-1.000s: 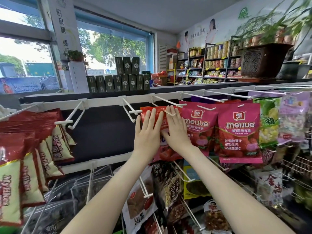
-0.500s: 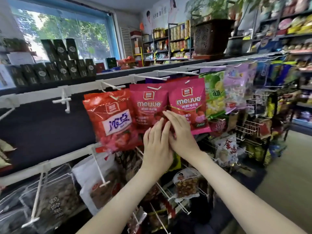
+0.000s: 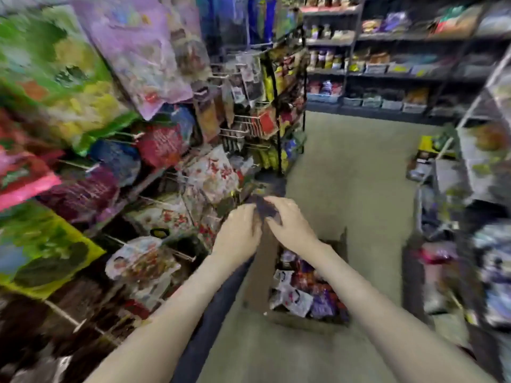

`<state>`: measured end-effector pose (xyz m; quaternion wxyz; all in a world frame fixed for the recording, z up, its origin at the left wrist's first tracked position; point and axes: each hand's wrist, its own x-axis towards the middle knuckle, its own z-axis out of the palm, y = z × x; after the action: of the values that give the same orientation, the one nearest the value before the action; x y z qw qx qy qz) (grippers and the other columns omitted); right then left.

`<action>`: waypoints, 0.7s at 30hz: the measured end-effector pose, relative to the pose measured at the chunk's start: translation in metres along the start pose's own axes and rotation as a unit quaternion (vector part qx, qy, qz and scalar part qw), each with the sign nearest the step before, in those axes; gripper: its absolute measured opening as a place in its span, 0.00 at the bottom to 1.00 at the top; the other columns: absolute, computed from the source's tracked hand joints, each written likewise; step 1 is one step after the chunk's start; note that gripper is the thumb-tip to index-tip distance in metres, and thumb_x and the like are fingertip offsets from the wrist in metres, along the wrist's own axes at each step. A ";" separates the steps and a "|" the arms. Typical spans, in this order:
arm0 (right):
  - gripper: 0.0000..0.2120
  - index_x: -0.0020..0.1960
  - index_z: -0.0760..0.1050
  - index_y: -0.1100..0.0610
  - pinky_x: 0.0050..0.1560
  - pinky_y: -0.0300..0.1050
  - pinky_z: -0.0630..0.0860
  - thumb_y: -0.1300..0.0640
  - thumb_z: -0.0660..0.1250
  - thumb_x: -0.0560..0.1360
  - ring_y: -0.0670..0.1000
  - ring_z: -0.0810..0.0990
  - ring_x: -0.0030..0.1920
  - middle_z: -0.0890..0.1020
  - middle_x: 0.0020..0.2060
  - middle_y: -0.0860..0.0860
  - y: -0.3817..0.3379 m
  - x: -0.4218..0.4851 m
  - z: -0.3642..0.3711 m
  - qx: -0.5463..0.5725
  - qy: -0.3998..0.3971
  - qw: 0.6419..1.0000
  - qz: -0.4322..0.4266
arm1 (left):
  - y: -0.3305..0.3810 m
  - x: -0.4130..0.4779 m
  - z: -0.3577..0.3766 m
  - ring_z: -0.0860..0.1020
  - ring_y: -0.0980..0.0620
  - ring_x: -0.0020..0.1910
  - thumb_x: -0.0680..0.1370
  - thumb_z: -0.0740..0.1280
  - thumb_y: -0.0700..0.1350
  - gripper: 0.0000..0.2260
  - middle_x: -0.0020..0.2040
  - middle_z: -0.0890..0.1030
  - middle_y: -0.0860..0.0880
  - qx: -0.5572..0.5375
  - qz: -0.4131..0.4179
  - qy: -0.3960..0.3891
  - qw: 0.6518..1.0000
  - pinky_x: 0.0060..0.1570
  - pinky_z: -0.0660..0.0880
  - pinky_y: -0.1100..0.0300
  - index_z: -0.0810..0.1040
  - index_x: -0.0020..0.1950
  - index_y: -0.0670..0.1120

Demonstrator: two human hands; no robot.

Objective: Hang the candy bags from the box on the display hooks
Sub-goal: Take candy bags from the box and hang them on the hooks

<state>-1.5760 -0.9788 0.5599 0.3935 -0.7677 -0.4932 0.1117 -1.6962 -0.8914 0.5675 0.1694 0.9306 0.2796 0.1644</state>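
The one view sits on the person's head, tilted forward and down along a shop aisle. Both forearms enter from the bottom edge, with the left hand (image 3: 237,233) and right hand (image 3: 290,225) close in front at centre. The display rack (image 3: 278,128) crowds the left side, very near. The box (image 3: 304,323) stands on the floor (image 3: 354,189) just below the hands. The far shelves (image 3: 401,74) face the lens. Everything is blurred.

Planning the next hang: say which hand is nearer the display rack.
Left. The left hand is beside the display rack; the right hand lies beyond it, above the box.
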 end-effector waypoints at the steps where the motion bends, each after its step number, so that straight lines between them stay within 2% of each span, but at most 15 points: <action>1: 0.21 0.69 0.68 0.60 0.65 0.42 0.61 0.63 0.62 0.76 0.56 0.68 0.67 0.73 0.64 0.57 0.027 -0.005 -0.005 -0.001 -0.004 0.999 0.042 | 0.003 0.006 0.023 0.73 0.40 0.60 0.79 0.61 0.43 0.16 0.59 0.76 0.40 -0.007 -0.010 -0.030 0.999 0.56 0.69 0.52 0.71 0.65 0.40; 4: 0.22 0.69 0.66 0.62 0.65 0.42 0.60 0.64 0.63 0.76 0.57 0.68 0.66 0.73 0.64 0.59 0.105 -0.015 -0.011 -0.008 -0.039 0.987 0.157 | 0.005 0.020 0.089 0.73 0.41 0.60 0.79 0.62 0.44 0.15 0.59 0.76 0.40 -0.013 -0.040 -0.121 0.992 0.57 0.68 0.52 0.71 0.64 0.40; 7: 0.21 0.66 0.71 0.63 0.63 0.46 0.65 0.66 0.64 0.73 0.59 0.73 0.61 0.76 0.59 0.60 0.180 -0.023 -0.006 0.005 -0.054 0.963 0.264 | 0.002 0.041 0.148 0.73 0.41 0.62 0.79 0.62 0.42 0.15 0.60 0.75 0.41 -0.017 -0.048 -0.195 0.979 0.59 0.69 0.50 0.72 0.63 0.39; 11: 0.18 0.63 0.73 0.62 0.62 0.49 0.70 0.66 0.64 0.73 0.57 0.75 0.59 0.78 0.57 0.58 0.267 -0.035 0.009 0.017 -0.078 0.925 0.370 | -0.006 0.075 0.224 0.72 0.40 0.60 0.79 0.58 0.43 0.13 0.59 0.74 0.42 -0.027 -0.077 -0.275 0.958 0.57 0.70 0.50 0.71 0.62 0.42; 13: 0.18 0.64 0.73 0.62 0.64 0.51 0.70 0.65 0.64 0.73 0.57 0.75 0.61 0.77 0.59 0.57 0.310 -0.037 0.022 0.019 -0.097 0.906 0.411 | -0.012 0.092 0.261 0.71 0.41 0.61 0.80 0.58 0.43 0.13 0.60 0.73 0.42 -0.026 -0.089 -0.313 0.945 0.56 0.69 0.51 0.70 0.63 0.42; 18: 0.18 0.63 0.73 0.61 0.61 0.51 0.72 0.63 0.64 0.73 0.58 0.76 0.57 0.79 0.56 0.59 0.419 -0.039 0.085 0.029 -0.125 0.862 0.490 | -0.041 0.112 0.368 0.71 0.43 0.62 0.81 0.57 0.43 0.14 0.62 0.74 0.42 -0.026 -0.124 -0.368 0.921 0.58 0.67 0.53 0.70 0.66 0.42; 21: 0.16 0.57 0.76 0.60 0.53 0.55 0.76 0.59 0.63 0.70 0.60 0.79 0.51 0.81 0.50 0.59 0.499 -0.067 0.152 0.045 -0.139 0.840 0.523 | -0.065 0.101 0.449 0.72 0.42 0.62 0.80 0.59 0.42 0.16 0.63 0.74 0.42 -0.027 -0.161 -0.402 0.901 0.60 0.69 0.51 0.70 0.67 0.43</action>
<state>-1.3599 -1.0622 0.0882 0.2376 -0.8694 -0.0623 0.4287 -1.4670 -0.8829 0.1636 0.3166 0.8548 0.3294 -0.2462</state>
